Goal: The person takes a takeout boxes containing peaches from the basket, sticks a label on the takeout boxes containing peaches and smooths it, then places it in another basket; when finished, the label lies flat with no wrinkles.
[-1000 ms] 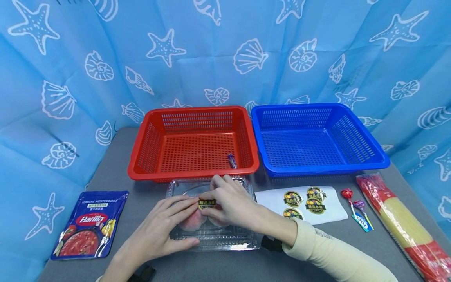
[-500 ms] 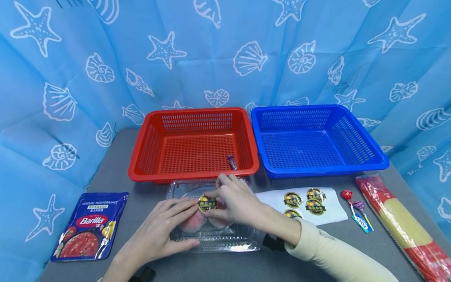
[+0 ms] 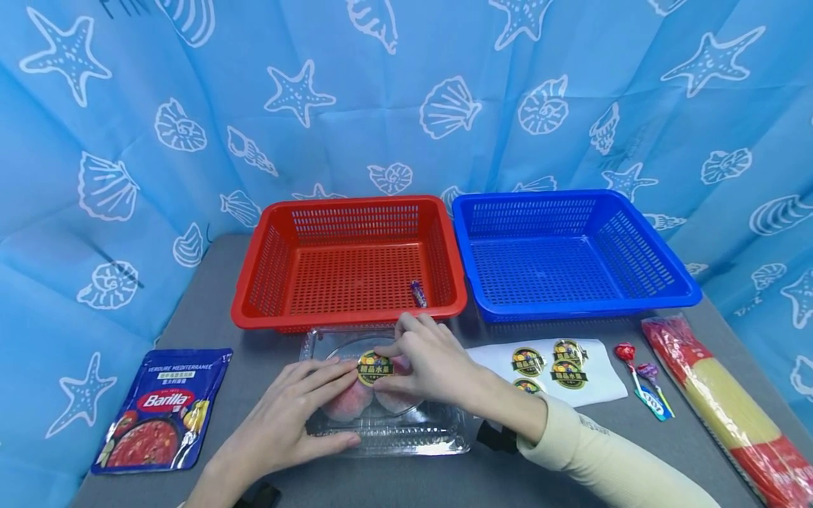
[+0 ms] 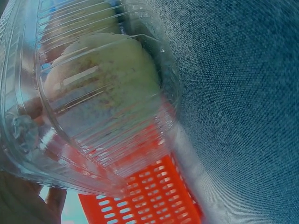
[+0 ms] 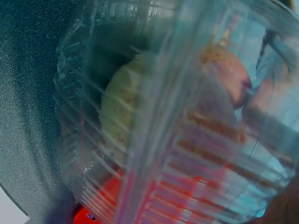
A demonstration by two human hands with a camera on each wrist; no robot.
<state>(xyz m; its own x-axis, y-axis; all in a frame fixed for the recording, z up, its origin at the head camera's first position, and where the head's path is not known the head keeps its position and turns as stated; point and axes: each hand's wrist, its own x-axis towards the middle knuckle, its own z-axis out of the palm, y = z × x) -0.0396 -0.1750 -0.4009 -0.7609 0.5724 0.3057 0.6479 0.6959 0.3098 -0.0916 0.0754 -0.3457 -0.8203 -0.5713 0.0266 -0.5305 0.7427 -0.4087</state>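
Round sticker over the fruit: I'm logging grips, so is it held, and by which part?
The right hand touches the sticker at its right edge; whether it pinches or presses cannot be told.

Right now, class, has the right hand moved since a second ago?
Yes, slightly: in the head view, the right hand has shifted rightward, judged against the red basket.

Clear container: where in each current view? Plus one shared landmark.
Head: lower centre, just in front of the red basket; the clear container is partly covered by the hands.
Left wrist: fills much of the left side, close up.
Right wrist: spans centre to right edge, partly blurred.
Landmark: fruit inside, visible through the plastic in all three.
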